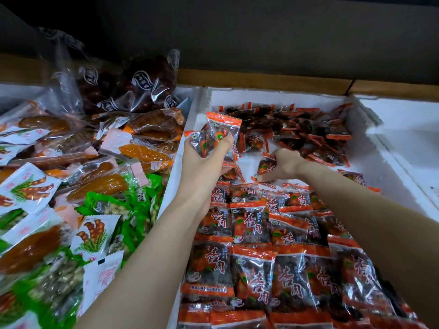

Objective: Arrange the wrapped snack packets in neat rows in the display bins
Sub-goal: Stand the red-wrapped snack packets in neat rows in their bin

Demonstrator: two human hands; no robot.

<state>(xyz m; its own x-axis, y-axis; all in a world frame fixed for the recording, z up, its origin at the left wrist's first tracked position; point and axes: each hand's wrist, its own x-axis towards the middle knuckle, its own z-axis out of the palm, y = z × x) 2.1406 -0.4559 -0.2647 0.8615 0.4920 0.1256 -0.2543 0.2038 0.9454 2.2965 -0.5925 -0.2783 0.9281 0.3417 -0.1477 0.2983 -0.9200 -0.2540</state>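
Head view: everything is seen looking down along two bare forearms into white foam bins.
Neat rows [254,276]: red-and-clear packets are laid flat side by side, overlapping a bit. The near half of the middle bin [173,179] is pretty much filled by them.
Left bin [19,90]: it's heaped with mixed snacks [102,186], meaning orange strips in clear wrap, green packs and white printed packs, all jumbled.
Left hand [202,160]: it's raised above the middle bin's left side, just past the rows. Its fingers and thumb are wrapped around the held packets [221,131], a small bunch of the same red-and-clear kind, with one stuck up above the rest.
Right hand [282,165]: it's lowered onto the bare white floor of the middle bin, between the rows and the far heap. A single packet [264,166] is grasped there, with the thumb tip set on the floor beside it.
Loose pile [297,131]: the same packets are dumped every which way at the far end of the middle bin.
Right bin [408,129]: only a white foam corner can be seen.
Clear bags [133,91]: they're stuffed with dark red pieces and propped at the far end of the left bin.
Wooden ledge [261,79]: it's run along behind the bins, with a dark wall above.
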